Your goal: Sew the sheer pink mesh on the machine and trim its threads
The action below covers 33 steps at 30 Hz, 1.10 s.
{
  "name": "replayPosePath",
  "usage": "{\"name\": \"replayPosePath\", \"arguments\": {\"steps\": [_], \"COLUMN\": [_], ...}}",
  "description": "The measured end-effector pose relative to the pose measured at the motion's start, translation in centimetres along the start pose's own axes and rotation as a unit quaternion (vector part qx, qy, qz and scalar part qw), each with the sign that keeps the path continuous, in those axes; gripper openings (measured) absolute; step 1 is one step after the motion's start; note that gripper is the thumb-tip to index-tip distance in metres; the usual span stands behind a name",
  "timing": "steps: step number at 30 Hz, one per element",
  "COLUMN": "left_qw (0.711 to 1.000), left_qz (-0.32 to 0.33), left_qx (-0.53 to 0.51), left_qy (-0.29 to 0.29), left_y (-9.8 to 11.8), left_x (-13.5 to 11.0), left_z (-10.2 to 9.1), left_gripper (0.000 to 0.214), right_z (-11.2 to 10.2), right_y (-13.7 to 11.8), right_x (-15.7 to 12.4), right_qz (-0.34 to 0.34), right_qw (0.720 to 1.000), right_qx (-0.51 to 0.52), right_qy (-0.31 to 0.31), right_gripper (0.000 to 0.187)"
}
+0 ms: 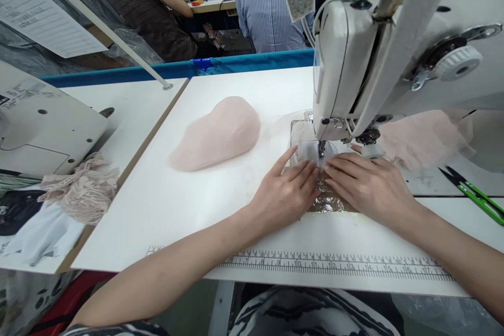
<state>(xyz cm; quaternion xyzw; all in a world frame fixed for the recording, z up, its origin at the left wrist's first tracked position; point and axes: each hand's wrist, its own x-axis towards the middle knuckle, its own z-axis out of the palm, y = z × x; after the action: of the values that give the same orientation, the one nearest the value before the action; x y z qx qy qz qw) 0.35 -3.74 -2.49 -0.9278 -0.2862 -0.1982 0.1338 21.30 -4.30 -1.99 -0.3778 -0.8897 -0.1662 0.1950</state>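
My left hand [284, 190] lies flat on the bed of a white sewing machine [342, 63], just left of the presser foot [322, 149]. Its fingers are stretched out, the index finger pointing forward. On the other side of the foot, my right hand [368, 185] rests palm down with fingers extended toward the needle. Any cloth under the fingertips is too thin or too hidden to make out. Shiny clear tape [329, 202] covers the bed between the hands. A pale pink rounded fabric piece [224, 134] lies to the left, apart from both hands.
Green-handled thread snips [478, 197] and more pink fabric [425, 139] lie at the right. A printed ruler [299, 263] runs along the table's front edge. At left are another machine [43, 121] and bundled cloth strips [84, 189]. Two people sit beyond the blue-edged barrier [255, 63].
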Motion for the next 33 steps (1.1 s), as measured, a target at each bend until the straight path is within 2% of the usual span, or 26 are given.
{"name": "replayPosePath", "arguments": {"steps": [4,9,18,24,29,33], "left_qw": [1.000,1.000,1.000,0.997,0.993,0.990], "left_qz": [-0.004,-0.013,-0.023,-0.069,-0.110,-0.138], "left_qx": [0.003,0.006,0.007,-0.027,-0.038,-0.032], "left_qy": [-0.001,-0.008,-0.002,-0.024,-0.012,-0.025], "left_y": [-0.4,-0.8,-2.0,-2.3,-3.0,-3.6], "left_x": [0.1,0.6,1.2,1.3,1.2,1.2], "left_z": [0.3,0.7,1.5,1.8,2.1,1.6], "left_gripper": [0.031,0.033,0.037,0.037,0.029,0.026], "right_z": [0.2,0.6,0.6,0.4,0.0,0.0], "right_y": [0.2,0.3,0.6,0.9,0.9,1.2], "right_x": [0.2,0.4,0.3,0.0,-0.2,-0.3], "right_qz": [-0.004,0.004,0.024,0.036,0.024,0.017], "right_qw": [1.000,0.999,0.999,0.999,0.999,0.999], "right_qx": [-0.021,-0.041,-0.028,-0.017,-0.027,-0.027], "right_qy": [-0.014,-0.001,-0.009,-0.006,0.007,0.020], "right_gripper": [0.022,0.023,0.025,0.026,0.026,0.023]}}
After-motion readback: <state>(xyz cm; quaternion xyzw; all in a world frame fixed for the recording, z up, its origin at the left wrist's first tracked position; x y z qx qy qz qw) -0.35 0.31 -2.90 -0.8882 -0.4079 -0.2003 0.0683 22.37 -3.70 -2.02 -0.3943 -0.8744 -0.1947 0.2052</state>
